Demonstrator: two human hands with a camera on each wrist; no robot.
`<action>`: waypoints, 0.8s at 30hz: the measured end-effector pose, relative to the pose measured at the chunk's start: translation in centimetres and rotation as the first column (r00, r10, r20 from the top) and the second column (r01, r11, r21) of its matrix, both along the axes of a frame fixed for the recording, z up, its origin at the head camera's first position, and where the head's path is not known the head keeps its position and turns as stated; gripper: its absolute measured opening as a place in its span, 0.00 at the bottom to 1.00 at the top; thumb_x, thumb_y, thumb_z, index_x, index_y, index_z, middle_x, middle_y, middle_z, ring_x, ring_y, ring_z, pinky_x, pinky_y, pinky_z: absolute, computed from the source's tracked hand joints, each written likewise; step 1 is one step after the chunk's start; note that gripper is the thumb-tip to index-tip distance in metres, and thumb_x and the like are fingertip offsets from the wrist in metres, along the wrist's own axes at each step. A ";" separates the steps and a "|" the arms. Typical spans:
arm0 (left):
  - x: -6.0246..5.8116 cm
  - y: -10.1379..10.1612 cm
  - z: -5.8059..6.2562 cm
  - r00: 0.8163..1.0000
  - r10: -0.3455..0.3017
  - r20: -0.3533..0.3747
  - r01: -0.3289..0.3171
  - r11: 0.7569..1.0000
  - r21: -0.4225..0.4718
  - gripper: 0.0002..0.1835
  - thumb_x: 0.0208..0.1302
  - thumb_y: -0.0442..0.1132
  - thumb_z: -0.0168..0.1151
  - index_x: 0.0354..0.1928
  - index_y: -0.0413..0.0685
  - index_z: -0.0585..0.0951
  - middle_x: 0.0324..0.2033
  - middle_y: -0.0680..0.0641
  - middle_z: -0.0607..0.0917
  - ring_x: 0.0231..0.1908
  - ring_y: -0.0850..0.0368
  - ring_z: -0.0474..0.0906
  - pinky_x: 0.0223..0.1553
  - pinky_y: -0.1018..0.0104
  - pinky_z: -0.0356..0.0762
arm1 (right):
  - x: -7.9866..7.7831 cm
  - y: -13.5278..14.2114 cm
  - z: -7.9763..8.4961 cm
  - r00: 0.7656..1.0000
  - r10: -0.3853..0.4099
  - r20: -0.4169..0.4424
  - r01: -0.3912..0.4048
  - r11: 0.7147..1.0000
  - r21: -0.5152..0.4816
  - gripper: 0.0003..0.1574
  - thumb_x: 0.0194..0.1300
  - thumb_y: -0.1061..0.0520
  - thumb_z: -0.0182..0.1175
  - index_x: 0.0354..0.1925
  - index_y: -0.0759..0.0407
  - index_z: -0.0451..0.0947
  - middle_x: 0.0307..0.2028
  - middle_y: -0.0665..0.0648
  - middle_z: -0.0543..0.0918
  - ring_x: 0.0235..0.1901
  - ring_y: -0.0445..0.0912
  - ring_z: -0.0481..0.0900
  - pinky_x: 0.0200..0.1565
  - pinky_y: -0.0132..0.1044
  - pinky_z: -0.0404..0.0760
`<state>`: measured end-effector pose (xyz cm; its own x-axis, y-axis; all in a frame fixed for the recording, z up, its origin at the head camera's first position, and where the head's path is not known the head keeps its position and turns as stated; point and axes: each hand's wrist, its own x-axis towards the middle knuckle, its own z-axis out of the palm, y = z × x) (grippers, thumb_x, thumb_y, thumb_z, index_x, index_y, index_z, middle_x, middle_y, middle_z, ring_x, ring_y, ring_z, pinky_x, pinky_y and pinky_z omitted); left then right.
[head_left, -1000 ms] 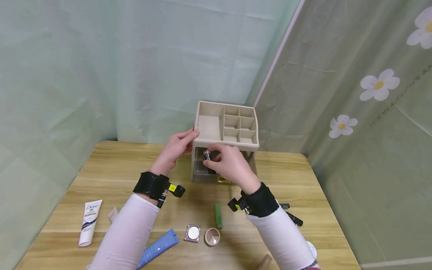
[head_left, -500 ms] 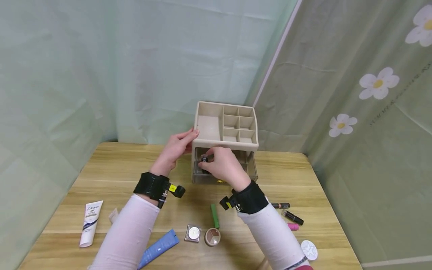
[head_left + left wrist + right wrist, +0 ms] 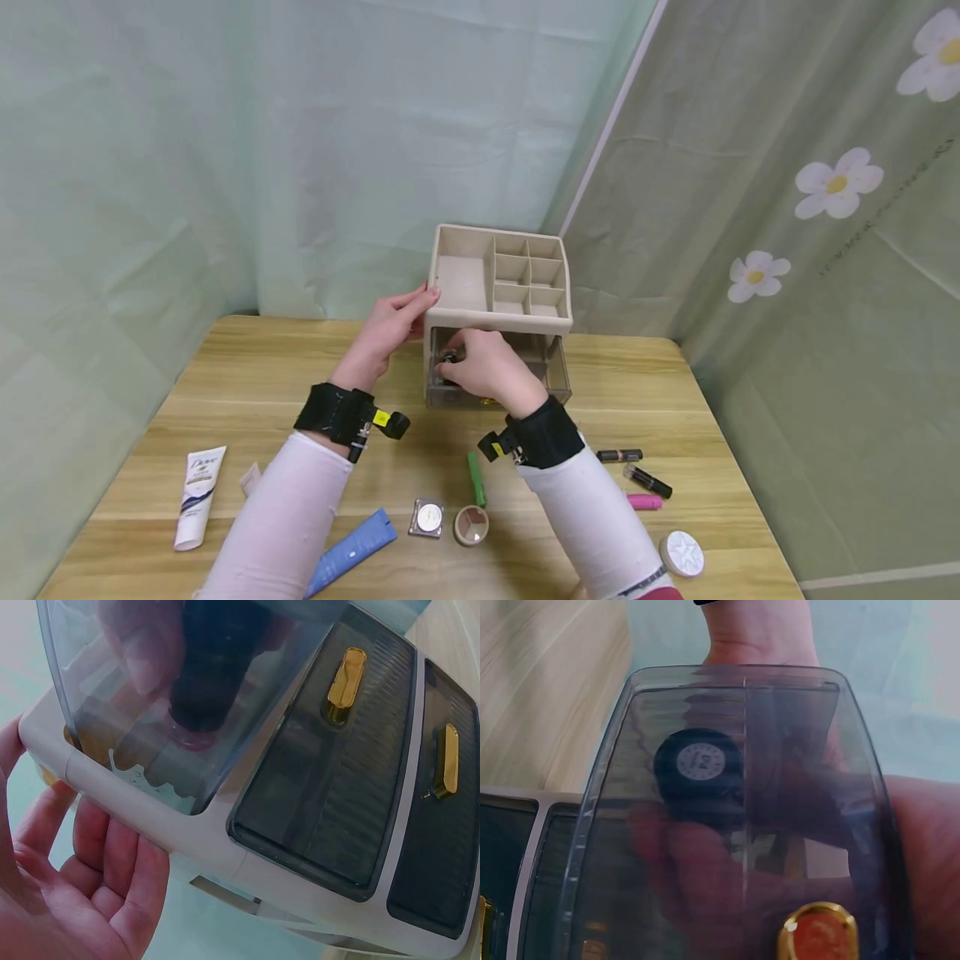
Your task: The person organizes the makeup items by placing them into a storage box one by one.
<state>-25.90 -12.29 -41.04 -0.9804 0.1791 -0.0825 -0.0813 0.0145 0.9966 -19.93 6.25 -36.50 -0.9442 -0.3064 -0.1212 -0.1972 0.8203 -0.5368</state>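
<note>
On the table, a cream organizer (image 3: 498, 319) has compartments on top. Its smoky clear top drawer (image 3: 560, 379) is pulled out. My left hand (image 3: 384, 335) grips the organizer's left side, thumb near the upper rim; in the left wrist view, bent fingers (image 3: 139, 877) rest against its side. Inside the drawer, at the left, my right hand (image 3: 491, 367) pinches a small black cosmetic tube (image 3: 448, 367). The right wrist view shows the tube's round base (image 3: 701, 761) with a pale label, seen through the drawer front. Fingers partly hide the tube.
Around the forearms lie a white squeeze tube (image 3: 199, 498), a blue tube (image 3: 352, 552), a square compact (image 3: 428, 517), a round palette (image 3: 471, 526), a green stick (image 3: 477, 479), black tubes (image 3: 648, 482), a pink tube (image 3: 645, 502) and a white round case (image 3: 682, 554). Lower drawers (image 3: 322, 772) are closed.
My right hand has moved left and lower into the drawer, taking the black tube with it. The left hand stays on the organizer. The right forearm has shifted left, uncovering the tubes and white case.
</note>
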 end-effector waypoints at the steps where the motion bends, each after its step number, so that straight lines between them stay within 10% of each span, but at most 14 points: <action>1: 0.0 0.0 0.0 1.000 -0.001 0.001 0.001 1.000 0.000 0.37 0.74 0.62 0.66 0.77 0.52 0.74 0.70 0.41 0.80 0.53 0.56 0.83 0.53 0.65 0.82 | 0.0 0.0 0.0 1.000 0.003 0.008 -0.003 1.000 0.008 0.22 0.74 0.48 0.69 0.59 0.59 0.85 0.54 0.58 0.87 0.39 0.48 0.83 0.41 0.43 0.83; 24: 0.1 0.2 0.0 1.000 0.000 0.004 0.000 1.000 -0.011 0.38 0.74 0.63 0.66 0.77 0.53 0.73 0.67 0.39 0.81 0.54 0.54 0.81 0.55 0.62 0.81 | -0.3 0.3 -0.5 0.999 0.042 0.021 -0.042 0.999 0.020 0.20 0.77 0.47 0.64 0.59 0.57 0.84 0.55 0.57 0.86 0.42 0.48 0.82 0.44 0.44 0.82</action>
<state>-25.78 -12.11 -41.07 -0.9801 0.1782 -0.0879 -0.0848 0.0250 0.9961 -20.23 6.54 -36.96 -0.9277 -0.3430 -0.1473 -0.2207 0.8222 -0.5246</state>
